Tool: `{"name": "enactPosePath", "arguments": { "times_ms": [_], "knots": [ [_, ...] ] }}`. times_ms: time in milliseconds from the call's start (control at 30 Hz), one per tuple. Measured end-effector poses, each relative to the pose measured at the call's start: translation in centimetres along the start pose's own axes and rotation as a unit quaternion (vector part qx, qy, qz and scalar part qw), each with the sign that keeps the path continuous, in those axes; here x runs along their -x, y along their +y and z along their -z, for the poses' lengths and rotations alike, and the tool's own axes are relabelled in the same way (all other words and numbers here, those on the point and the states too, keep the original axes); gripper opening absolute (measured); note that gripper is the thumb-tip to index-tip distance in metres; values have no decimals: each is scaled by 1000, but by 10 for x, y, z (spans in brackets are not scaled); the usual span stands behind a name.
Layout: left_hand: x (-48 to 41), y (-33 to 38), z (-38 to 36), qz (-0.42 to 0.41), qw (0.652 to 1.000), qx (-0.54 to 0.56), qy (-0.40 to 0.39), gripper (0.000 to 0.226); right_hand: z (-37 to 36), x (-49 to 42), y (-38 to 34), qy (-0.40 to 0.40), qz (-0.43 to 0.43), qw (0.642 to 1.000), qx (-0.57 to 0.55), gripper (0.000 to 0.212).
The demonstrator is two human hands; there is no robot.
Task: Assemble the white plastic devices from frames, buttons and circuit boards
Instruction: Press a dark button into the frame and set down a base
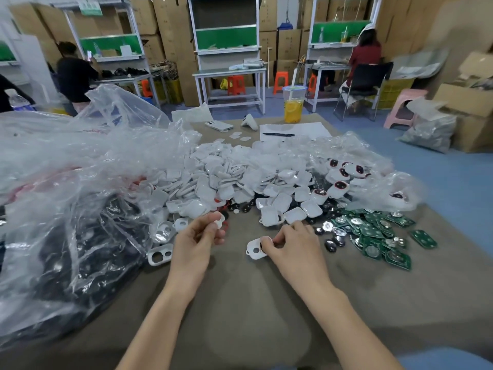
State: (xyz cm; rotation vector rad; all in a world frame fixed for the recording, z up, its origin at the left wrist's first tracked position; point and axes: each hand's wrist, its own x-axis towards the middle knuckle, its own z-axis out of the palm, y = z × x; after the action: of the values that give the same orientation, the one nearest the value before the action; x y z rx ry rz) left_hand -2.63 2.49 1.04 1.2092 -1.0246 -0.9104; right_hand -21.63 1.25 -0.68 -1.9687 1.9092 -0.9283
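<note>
The white frame (254,250) you're working on lies flat on the brown table (240,311), just in front of you and a bit right of centre. Your right hand (296,247) has its fingers curled down onto the frame's right end, pinching it there; something dark sits under your fingertips, but I can't tell what. Your left hand (197,236) is just to the left, thumb and forefinger pinching a small white piece (218,220), the other fingers loosely curled.

Two more empty frames (160,256) lie just left of your left hand, by the edge of the big clear plastic bag (66,196). Right of your right hand are loose dark buttons (332,244), and past those the heap of green circuit boards (378,236). Behind both hands is the big pile of white shells (232,174), with some assembled devices (341,184) showing dark red buttons on its right side. At the far edge of the table are a phone (218,126), a pen (278,134) on a sheet of paper (306,128), and a cup of yellow drink (293,109).
</note>
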Motion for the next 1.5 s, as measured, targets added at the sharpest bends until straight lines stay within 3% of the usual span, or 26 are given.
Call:
{"name": "enactPosePath", "arguments": {
  "times_ms": [400,533,700,1200,1267,1367,1500],
  "knots": [
    [10,-5,3,-17,999,6,-37,9,4,8,-8,38,2,998,42,33],
    [13,-4,1,-31,997,-15,-64,7,9,15,-9,119,126,985,12,26],
    [19,-1,-1,-92,987,-88,-95,16,5,18,-10,100,239,966,-13,19],
    [22,-2,-4,-82,975,-139,-153,13,10,16,-10,21,195,974,-114,11],
    [23,-3,-5,-123,966,-175,-145,17,10,14,-8,-1,158,974,-163,11],
    [26,-6,-6,-245,923,-265,-132,18,12,12,-6,-24,98,966,-239,8],
    [30,-6,-6,-348,875,-320,-107,11,14,12,-5,-49,100,961,-253,13]
  ]
}}
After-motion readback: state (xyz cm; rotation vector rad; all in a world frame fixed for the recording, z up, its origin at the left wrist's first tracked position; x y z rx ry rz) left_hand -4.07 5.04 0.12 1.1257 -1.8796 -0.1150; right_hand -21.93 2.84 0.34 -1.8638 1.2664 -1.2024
